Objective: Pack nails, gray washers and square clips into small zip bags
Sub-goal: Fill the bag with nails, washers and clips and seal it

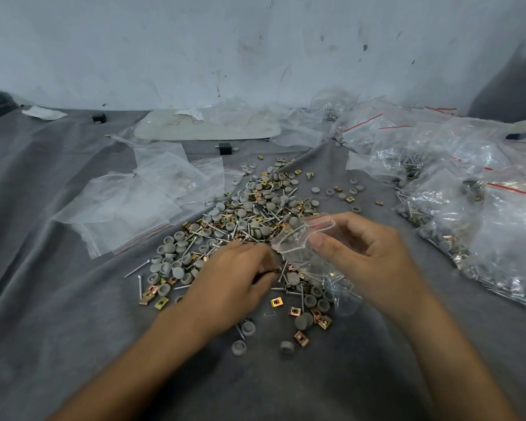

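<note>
While the right hand [365,253] pinches the red-striped mouth of a small zip bag [310,259] between thumb and fingers, holding it above the gray cloth [58,299], the left hand [240,275] has its fingertips closed on a small piece at the bag's opening; what piece is too small to tell. Nails [138,268], gray washers [176,271] and square clips [276,302] lie mixed in a loose heap under both hands. Empty bags [128,208] lie to the left, filled bags [483,208] to the right.
</note>
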`<move>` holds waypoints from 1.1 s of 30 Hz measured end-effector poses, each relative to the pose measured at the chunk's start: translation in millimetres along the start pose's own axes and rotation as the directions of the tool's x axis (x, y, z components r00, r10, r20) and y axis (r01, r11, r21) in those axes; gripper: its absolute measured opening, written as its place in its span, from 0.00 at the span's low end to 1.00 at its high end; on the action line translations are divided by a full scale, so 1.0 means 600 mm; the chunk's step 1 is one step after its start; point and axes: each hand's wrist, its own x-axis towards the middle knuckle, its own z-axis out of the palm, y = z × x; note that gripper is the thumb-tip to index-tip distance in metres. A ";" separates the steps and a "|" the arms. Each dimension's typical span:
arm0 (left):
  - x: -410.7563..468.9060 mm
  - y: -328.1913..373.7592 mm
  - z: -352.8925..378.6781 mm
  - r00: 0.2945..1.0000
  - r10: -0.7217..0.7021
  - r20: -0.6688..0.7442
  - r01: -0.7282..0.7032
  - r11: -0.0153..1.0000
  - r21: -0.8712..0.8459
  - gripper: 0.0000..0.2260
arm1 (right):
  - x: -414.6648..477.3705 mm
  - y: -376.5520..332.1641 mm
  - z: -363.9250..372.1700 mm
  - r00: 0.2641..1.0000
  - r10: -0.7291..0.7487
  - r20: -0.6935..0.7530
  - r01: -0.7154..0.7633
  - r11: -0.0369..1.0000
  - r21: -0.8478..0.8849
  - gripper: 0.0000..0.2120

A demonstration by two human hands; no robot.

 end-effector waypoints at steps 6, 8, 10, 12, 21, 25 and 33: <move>0.006 -0.015 -0.016 0.971 -0.162 -0.178 0.104 0.950 -0.293 0.06 | -0.001 0.003 0.000 1.000 -0.014 0.020 0.015 0.999 -0.038 0.07; 0.005 -0.017 -0.025 0.947 -0.195 -0.255 0.069 0.900 -0.430 0.05 | -0.002 0.004 0.001 1.000 -0.010 0.028 0.012 0.999 -0.048 0.07; 0.004 -0.015 -0.031 0.932 -0.216 -0.292 0.029 0.846 -0.533 0.05 | -0.003 0.006 0.002 0.999 -0.004 0.034 0.006 0.998 -0.057 0.07; 0.003 -0.012 -0.035 0.930 -0.208 -0.302 -0.004 0.817 -0.577 0.04 | -0.002 0.006 0.004 0.999 0.002 0.034 0.001 0.998 -0.070 0.07; -0.002 0.008 -0.042 0.959 -0.059 -0.276 -0.073 0.893 -0.445 0.04 | -0.003 0.007 0.009 0.998 0.005 0.058 0.000 0.996 -0.085 0.08; -0.001 0.001 -0.041 0.946 -0.034 -0.321 -0.107 0.906 -0.409 0.08 | -0.001 0.008 0.007 0.998 0.007 0.063 -0.002 0.996 -0.089 0.07; 0.004 -0.026 -0.050 0.941 -0.119 -0.318 -0.054 0.873 -0.485 0.10 | -0.001 0.010 0.004 0.998 -0.010 0.056 0.015 0.997 -0.077 0.07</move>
